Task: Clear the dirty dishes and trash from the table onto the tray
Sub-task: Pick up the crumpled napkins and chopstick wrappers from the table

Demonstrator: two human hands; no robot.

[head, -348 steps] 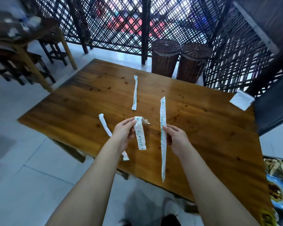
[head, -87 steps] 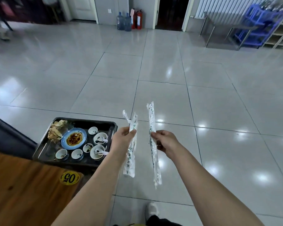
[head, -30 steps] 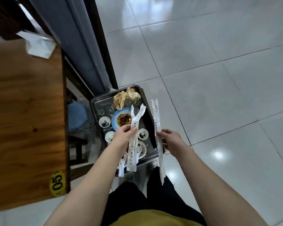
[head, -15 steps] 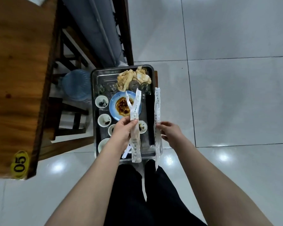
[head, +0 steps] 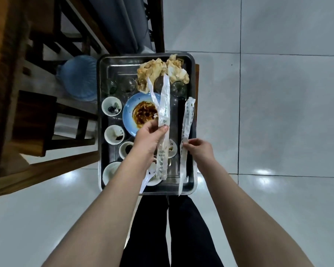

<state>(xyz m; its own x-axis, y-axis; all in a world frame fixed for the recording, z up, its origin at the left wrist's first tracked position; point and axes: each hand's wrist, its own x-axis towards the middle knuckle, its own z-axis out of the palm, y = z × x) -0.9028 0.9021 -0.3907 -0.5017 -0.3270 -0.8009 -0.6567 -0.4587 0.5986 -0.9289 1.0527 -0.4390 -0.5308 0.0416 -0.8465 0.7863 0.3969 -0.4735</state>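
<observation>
Paper wrappers (head: 164, 110) pinched by left hand (head: 149, 138), crinkled strip (head: 187, 120) pinched by right hand (head: 200, 151), metal tray (head: 112, 63)

Nothing readable. Small green print along left wrappers (head: 164, 110), pinched in left hand (head: 149, 138). Same print on right wrapper (head: 187, 120), pinched in right hand (head: 201, 150). Too blurred to make out any characters or brand.

Blue jug (head: 78, 78), wd stool (head: 33, 120), tiled flr (head: 278, 112)
</observation>
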